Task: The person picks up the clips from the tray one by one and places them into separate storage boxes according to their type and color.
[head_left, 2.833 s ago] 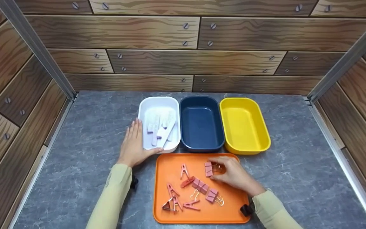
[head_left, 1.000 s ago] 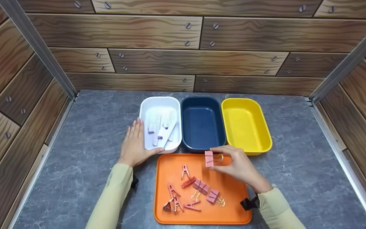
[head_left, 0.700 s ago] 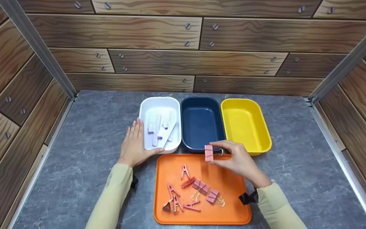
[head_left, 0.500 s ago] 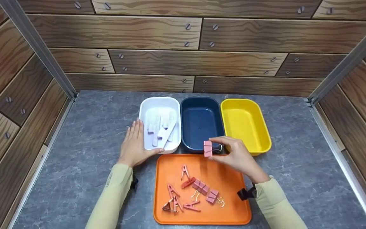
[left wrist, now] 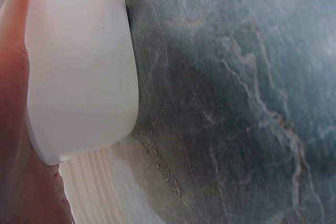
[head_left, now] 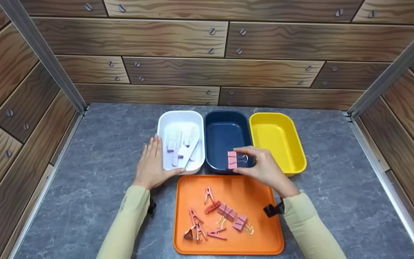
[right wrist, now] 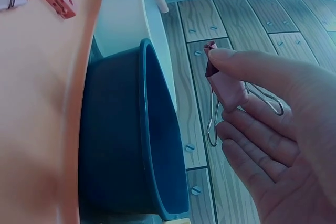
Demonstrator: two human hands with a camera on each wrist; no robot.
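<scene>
Between the thumb and fingers of my right hand [head_left: 264, 167], a pink binder clip [head_left: 232, 160] is pinched above the near end of the dark blue bin [head_left: 228, 142]. Its wire handles stick out towards the palm in the right wrist view. My left hand [head_left: 152, 163] rests with straight fingers along the left side of the white bin [head_left: 162, 118], the thumb at its near edge. Several pale flat pieces [head_left: 183, 147] lie inside that bin. On the orange tray [head_left: 257, 241] are more pink binder clips [head_left: 241, 223], pink clothespins [head_left: 208, 194] and a triangular dark-sided clip [head_left: 189, 233].
A yellow bin [head_left: 275, 140] stands right of the blue one, the bins side by side behind the tray. The grey marbled table [head_left: 336, 180] is bounded by wood-patterned walls [head_left: 174, 70] and metal corner posts.
My right hand has lifted the pink binder clip off the tray and carried it away from me, slightly left, to over the blue bin's near end. My left hand stays at the white bin.
</scene>
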